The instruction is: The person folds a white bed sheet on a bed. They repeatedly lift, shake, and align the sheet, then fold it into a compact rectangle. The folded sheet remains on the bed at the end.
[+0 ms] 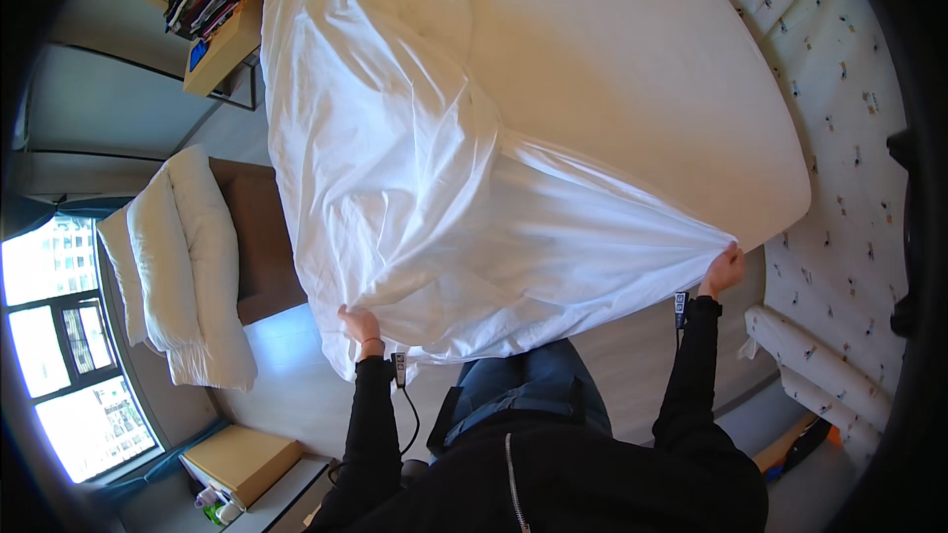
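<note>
A white bed sheet (pixel 437 185) lies bunched and wrinkled over the left and near part of a mattress (pixel 637 66). My right hand (pixel 723 269) grips one corner of it near the mattress's near right corner, and the cloth is pulled into taut folds running toward that fist. My left hand (pixel 361 327) pinches the sheet near its lower left edge. Loose cloth hangs down below and beside that hand. The far right of the mattress top is uncovered by this sheet.
Folded white bedding (pixel 185 274) rests on a brown bench (pixel 255 237) at left, near a window (pixel 74 348). A stack of clothes (pixel 207 4) sits on a wooden cabinet at upper left. Patterned fabric (pixel 837 163) hangs along the right. A cardboard-coloured box (pixel 241 463) stands lower left.
</note>
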### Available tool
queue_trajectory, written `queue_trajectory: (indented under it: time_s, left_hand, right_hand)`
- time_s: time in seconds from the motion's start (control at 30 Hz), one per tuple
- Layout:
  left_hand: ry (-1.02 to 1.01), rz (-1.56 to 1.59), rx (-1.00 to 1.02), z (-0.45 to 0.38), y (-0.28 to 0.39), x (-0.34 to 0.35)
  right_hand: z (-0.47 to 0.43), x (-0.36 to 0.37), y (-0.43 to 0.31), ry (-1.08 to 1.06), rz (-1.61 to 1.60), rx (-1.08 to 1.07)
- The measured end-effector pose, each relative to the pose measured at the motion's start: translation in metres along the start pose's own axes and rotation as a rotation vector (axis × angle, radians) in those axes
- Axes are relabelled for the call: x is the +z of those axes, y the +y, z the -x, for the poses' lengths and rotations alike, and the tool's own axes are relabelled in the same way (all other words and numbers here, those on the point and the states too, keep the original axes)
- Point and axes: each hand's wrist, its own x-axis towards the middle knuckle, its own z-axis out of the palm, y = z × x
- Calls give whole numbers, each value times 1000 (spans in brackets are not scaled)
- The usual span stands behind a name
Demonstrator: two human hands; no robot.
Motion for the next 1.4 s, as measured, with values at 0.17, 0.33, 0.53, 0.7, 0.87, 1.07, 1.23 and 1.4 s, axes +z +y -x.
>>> queue_trajectory:
  time_s: [0.17,0.33,0.53,0.7,0.87,1.07,1.23,1.4]
  left_hand:
    - [-70,40,631,15,73,44]
    - [-391,132,877,52,190,120]
    - [-292,-185,920,77,253,188]
    - [-605,31,670,22,267,179]
    - [-290,1039,397,-13,282,84]
    - [357,416,822,-74,294,-14]
    - [-43,1281,332,-79,304,-19]
    - [-68,1295,323,-79,295,-15]
  right_hand:
    - [30,30,12,-504,366,-164]
    - [84,117,-82,-827,-197,-394]
    - [159,195,-201,-951,-335,-518]
    - [190,221,-233,-1080,-148,-535]
    - [210,234,-248,-1089,1,-539]
    - [193,233,-254,-964,-116,-396]
    - [183,223,-249,-1076,-176,-478]
    - [216,241,-259,-830,-89,-615]
